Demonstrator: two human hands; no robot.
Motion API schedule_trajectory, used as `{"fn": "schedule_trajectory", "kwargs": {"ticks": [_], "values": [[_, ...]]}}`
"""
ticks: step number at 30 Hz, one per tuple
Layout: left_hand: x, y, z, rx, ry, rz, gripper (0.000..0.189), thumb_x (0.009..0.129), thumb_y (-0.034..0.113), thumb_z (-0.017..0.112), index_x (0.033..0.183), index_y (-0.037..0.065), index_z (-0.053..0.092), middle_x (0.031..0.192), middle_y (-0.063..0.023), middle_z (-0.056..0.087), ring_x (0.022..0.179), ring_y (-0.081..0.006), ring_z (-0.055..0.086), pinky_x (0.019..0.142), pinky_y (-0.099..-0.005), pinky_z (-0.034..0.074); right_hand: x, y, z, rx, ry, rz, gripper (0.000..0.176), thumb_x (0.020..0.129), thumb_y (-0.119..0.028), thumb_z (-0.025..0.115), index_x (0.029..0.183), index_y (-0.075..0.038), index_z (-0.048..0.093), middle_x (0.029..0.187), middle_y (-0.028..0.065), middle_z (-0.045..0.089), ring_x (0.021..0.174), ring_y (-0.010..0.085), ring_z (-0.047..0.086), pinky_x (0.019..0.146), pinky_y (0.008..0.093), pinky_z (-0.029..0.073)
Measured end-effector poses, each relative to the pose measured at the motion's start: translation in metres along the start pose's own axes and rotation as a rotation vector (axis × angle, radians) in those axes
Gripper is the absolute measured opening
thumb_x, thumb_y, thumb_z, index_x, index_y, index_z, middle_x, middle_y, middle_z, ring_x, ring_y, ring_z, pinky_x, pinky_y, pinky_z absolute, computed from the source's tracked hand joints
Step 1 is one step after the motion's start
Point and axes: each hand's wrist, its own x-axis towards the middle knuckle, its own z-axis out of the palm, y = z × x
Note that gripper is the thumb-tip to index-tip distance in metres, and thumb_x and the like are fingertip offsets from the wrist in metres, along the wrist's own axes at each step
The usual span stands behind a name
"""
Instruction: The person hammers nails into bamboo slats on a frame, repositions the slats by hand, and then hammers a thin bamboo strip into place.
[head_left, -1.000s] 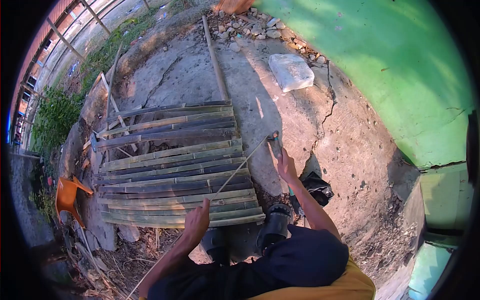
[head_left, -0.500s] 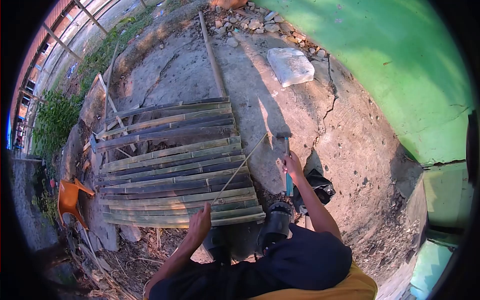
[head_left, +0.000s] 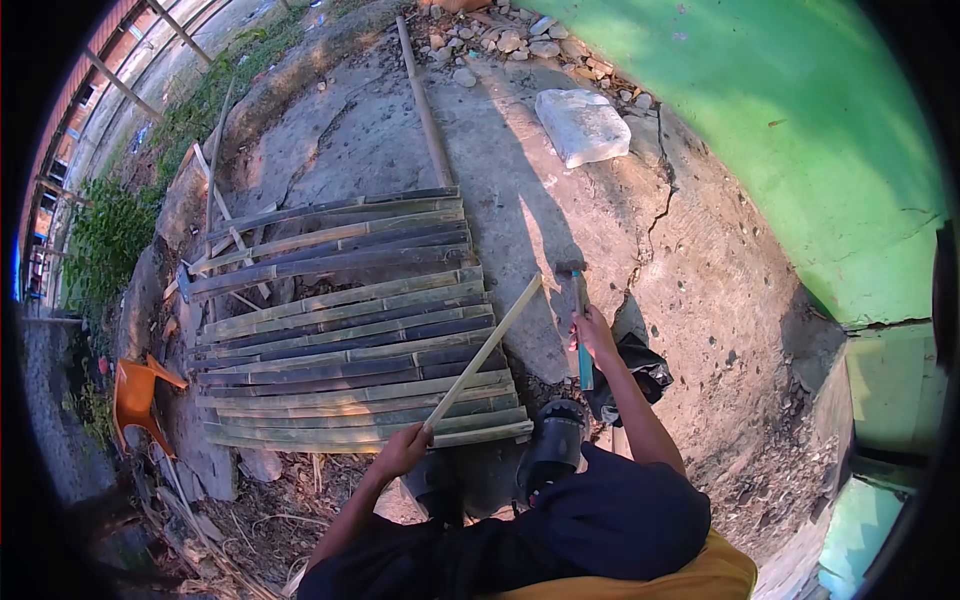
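My left hand [head_left: 404, 450] is closed around the lower end of a pale bamboo strip [head_left: 487, 345], which slants up to the right over the front of the slats. In my right hand [head_left: 596, 335] is a hammer [head_left: 586, 370] with a teal grip, its dark head pointing away from me, close to the strip's far tip. Beneath the strip lies a row of split bamboo slats [head_left: 350, 350], side by side, with a wider gap near the far part. A long bamboo pole [head_left: 425, 110] extends beyond them.
A whitish block [head_left: 583, 127] sits on the cracked ground near a green wall [head_left: 780, 120]. An orange plastic chair piece [head_left: 137, 400] lies at the left. By my boots [head_left: 553, 440] is a black plastic bag [head_left: 640, 375]. Rubble [head_left: 510, 40] lies at the far end.
The bamboo strip has turned in my left hand, so its broad pale face now shows instead of its thin edge. My right hand with the hammer has shifted slightly.
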Motion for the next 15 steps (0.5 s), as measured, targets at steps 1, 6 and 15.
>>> {"fn": "schedule_trajectory", "kwargs": {"ticks": [1,6,15], "values": [[0.001,-0.001,-0.001,-0.101,-0.050,-0.050,0.044,0.112,0.038,0.044,0.090,0.002,0.059,0.071,-0.0079,0.057,0.067,-0.0208,0.056,0.065,-0.0393,0.046,-0.005,-0.003,0.001,0.024,0.001,0.003,0.033,0.103,-0.020,0.060,0.129,-0.002,0.050,0.083,0.0067,0.060,0.058,0.0153,0.060,0.051,0.0335,0.054],[0.005,-0.004,-0.005,-0.191,-0.118,-0.131,0.049,0.113,0.042,0.043,0.087,0.002,0.056,0.071,-0.0012,0.048,0.067,-0.0139,0.047,0.063,-0.0364,0.043,0.002,0.017,-0.004,0.043,-0.006,-0.062,0.032,0.103,-0.018,0.059,0.131,-0.006,0.049,0.080,0.0088,0.062,0.058,0.0174,0.061,0.051,0.0362,0.050],[0.002,0.020,-0.024,-0.019,-0.074,-0.137,0.052,0.112,0.044,0.043,0.084,0.002,0.056,0.068,-0.0026,0.048,0.066,-0.0152,0.046,0.062,-0.0387,0.042,-0.045,-0.006,0.029,-0.654,0.232,-0.659,0.033,0.102,-0.010,0.055,0.134,-0.005,0.045,0.085,0.0284,0.068,0.078,0.0496,0.068,0.066,0.0544,0.051]]}}
